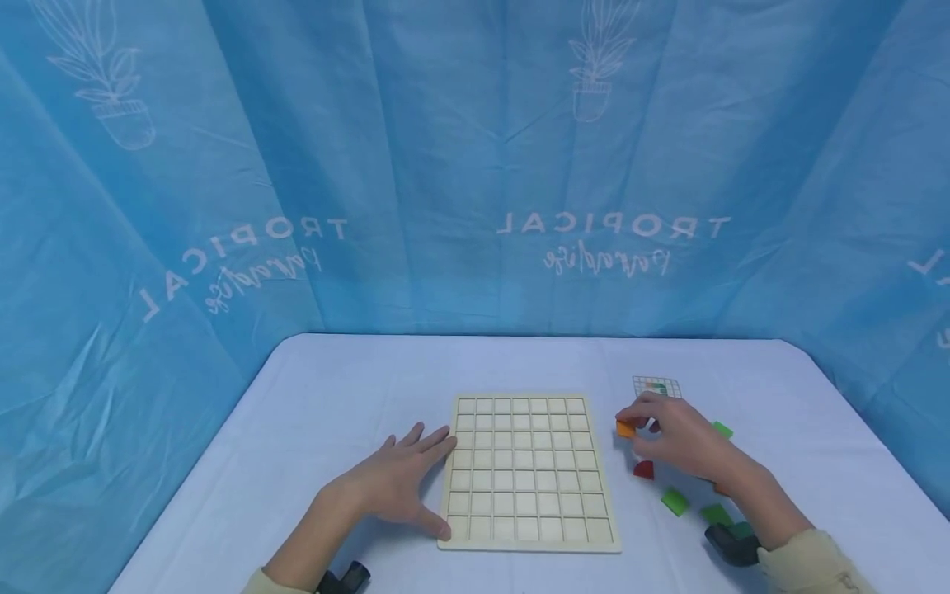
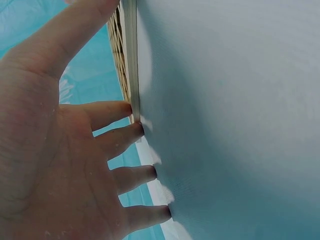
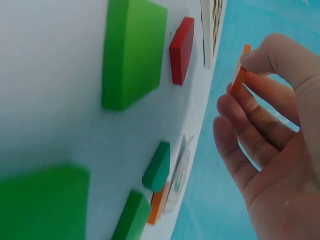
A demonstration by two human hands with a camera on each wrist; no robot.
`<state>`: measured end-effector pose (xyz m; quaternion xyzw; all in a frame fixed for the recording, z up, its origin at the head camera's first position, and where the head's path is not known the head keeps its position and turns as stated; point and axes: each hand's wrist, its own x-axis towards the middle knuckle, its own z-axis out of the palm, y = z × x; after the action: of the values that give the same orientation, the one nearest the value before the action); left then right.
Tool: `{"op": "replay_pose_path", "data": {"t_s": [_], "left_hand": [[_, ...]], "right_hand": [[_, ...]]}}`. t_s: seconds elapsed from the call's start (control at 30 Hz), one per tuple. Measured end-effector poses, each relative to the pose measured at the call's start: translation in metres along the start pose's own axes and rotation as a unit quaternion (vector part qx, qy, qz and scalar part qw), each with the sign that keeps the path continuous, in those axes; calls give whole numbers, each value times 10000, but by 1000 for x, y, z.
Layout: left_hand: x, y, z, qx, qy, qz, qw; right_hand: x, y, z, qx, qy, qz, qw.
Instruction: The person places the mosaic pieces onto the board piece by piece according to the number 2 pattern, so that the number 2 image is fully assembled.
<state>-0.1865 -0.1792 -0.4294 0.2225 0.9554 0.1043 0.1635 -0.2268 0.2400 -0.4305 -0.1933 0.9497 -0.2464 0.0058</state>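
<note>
On the table [image 1: 356, 371], head view: left hand [image 1: 397, 478], fingers spread, touches the left edge of a pale grid board [image 1: 524, 458].
Off the board's right edge: right hand [image 1: 679, 433] pinches an orange block [image 1: 625, 429]; a red block [image 1: 643, 469] lies nearby.
Left wrist view: fingers straight, some tips against the board's edge.
Right wrist view: orange block gripped clear of the table; green blocks [image 3: 142, 47] lie there.
</note>
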Motion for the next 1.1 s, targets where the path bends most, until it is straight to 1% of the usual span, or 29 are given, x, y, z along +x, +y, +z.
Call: {"op": "replay_pose_path", "data": {"t_s": [0.2, 0.33, 0.47, 0.57, 0.77, 0.93, 1.1], "left_hand": [[-5, -1, 6, -136, -62, 112, 9998], [-6, -2, 10, -124, -97, 73, 9998], [-4, -2, 8, -98, -37, 53, 9999], [-3, -2, 7, -86, -3, 40, 10000], [-3, -3, 5, -105, -12, 35, 9999], [-2, -1, 3, -76, 35, 28, 10000], [-1, 0, 0, -61, 53, 26, 10000]], "right_hand": [[5, -5, 16, 159, -94, 8, 9998], [9, -8, 25, 135, -125, -19, 9998], [15, -12, 27, 198, 0, -84, 9998], [20, -15, 26, 246, 70, -231, 9994], [28, -20, 28, 322, 19, -438, 9985], [33, -26, 28, 520, -24, -640, 9966], [41, -35, 32, 523, -27, -769, 9957]]}}
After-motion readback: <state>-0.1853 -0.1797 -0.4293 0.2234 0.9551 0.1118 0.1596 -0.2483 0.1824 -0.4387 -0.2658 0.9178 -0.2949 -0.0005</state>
